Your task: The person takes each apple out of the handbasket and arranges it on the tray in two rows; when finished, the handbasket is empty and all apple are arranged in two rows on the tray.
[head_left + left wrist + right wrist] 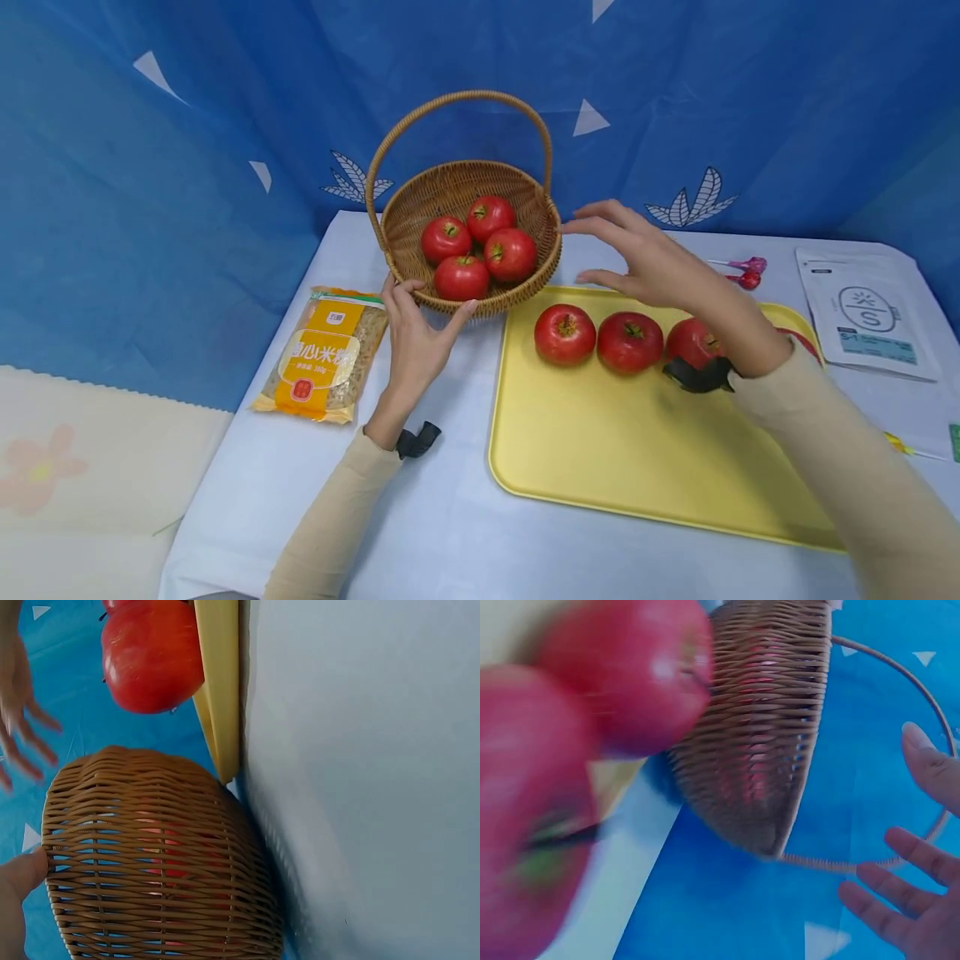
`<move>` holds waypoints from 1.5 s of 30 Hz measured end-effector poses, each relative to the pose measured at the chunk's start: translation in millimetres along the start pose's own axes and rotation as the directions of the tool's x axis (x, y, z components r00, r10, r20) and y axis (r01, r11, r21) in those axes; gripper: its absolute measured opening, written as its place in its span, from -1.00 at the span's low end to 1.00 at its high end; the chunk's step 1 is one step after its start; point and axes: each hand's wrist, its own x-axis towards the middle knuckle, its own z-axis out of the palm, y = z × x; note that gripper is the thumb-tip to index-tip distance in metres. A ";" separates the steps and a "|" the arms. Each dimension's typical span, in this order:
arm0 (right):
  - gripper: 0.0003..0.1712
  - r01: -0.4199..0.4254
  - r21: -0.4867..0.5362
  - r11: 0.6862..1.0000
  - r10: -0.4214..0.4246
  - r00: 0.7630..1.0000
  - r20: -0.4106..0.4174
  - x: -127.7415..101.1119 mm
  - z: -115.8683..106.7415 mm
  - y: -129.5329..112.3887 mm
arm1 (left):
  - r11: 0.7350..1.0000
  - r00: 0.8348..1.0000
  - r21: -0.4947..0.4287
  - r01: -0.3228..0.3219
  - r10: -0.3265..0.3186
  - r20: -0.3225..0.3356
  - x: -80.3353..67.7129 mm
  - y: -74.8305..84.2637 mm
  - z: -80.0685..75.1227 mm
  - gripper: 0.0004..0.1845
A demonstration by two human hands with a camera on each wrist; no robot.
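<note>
A wicker basket with a hoop handle stands at the table's back and holds several red apples. My left hand cups the basket's near wall with thumb and fingers spread; the thumb tip touches the weave. My right hand hovers open and empty just right of the basket, above the far edge of a yellow tray. A row of red apples lies on the tray, partly hidden by that wrist. The right wrist view shows blurred apples, the basket and straight fingers.
A yellow noodle pack lies left of the basket. Two lollipops and a white pouch lie right of the tray. Blue cloth hangs behind and to the left. The table's left edge drops off near the noodle pack.
</note>
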 end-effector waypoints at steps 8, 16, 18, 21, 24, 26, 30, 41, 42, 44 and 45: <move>-0.33 0.041 0.066 0.997 -0.059 0.952 0.300 91.2 30.5 9.1 | 1.000 1.000 0.013 0.004 -0.004 -0.003 0.1 0.7 0.0 -0.15; -0.26 -0.086 -0.035 0.996 0.092 0.862 0.499 128.0 49.5 31.1 | 0.999 1.000 0.050 -0.020 0.020 -0.006 2.3 3.7 3.0 -0.20; -0.24 -0.092 -0.054 0.994 0.106 0.837 0.537 130.9 52.9 34.9 | 0.998 1.000 0.053 -0.024 0.025 -0.006 2.8 3.7 3.2 -0.21; -0.25 -0.077 -0.071 0.994 0.104 0.818 0.566 133.8 57.0 39.2 | 0.998 1.000 0.054 -0.027 0.027 -0.008 4.0 4.6 2.7 -0.20; -0.27 -0.057 -0.067 0.996 0.085 0.812 0.578 137.0 59.7 41.4 | 0.998 1.000 0.053 -0.023 0.024 -0.012 6.0 4.4 1.5 -0.20; -0.28 -0.054 -0.063 0.997 0.081 0.810 0.582 139.2 61.7 42.5 | 0.998 1.000 0.055 -0.019 0.020 -0.012 7.1 3.2 1.0 -0.19; -0.29 -0.043 -0.053 0.998 0.065 0.825 0.562 141.5 65.5 44.2 | 0.998 1.000 0.060 -0.008 0.008 -0.006 7.2 -0.7 0.6 -0.19; -0.27 -0.012 0.152 0.988 -0.015 0.984 0.177 109.3 39.4 26.3 | 0.998 1.000 0.055 0.008 -0.008 0.006 4.9 0.8 0.3 -0.17; -0.26 0.002 0.173 0.985 -0.027 0.989 0.144 103.3 36.1 22.2 | 0.999 1.000 0.054 0.009 -0.009 0.006 5.1 1.2 0.1 -0.17; -0.26 0.015 0.207 0.978 -0.034 0.996 0.087 88.1 29.2 12.6 | 0.999 1.000 0.051 0.011 -0.012 0.003 5.4 1.7 -0.4 -0.18; -0.25 0.012 0.216 0.976 -0.026 0.997 0.066 78.9 25.9 7.6 | 0.999 1.000 0.051 0.013 -0.013 0.001 5.7 2.1 -0.7 -0.18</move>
